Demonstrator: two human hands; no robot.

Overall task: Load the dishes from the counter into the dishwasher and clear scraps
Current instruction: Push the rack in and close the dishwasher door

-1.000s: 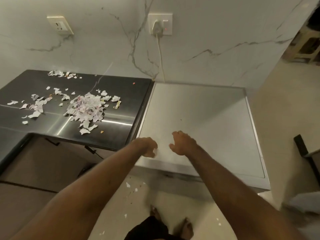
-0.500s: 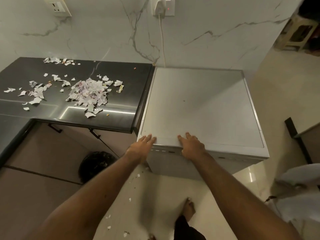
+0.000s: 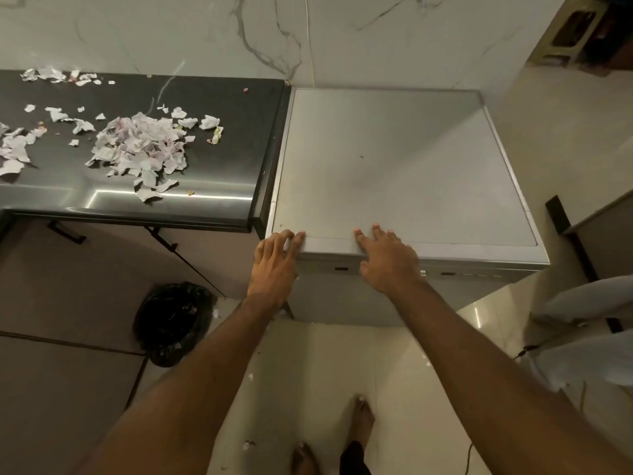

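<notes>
resting on the shut dishwasher (image 3: 394,159), left hand (image 3: 274,262) and right hand (image 3: 387,262), grips apart.

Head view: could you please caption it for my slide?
Left hand and right hand rest on the dishwasher top; paper scraps litter the counter.

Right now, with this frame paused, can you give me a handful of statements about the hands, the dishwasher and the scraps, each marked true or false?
1. The left hand and right hand both rest on the front top edge of the dishwasher. True.
2. The dishwasher door hangs open with racks showing. False: no racks show and the front looks closed.
3. A heap of paper scraps lies on the dark counter. True.
4. The left hand holds a plate. False: it holds nothing.
5. The black bin bag sits on the counter. False: it is on the floor below it.
</notes>
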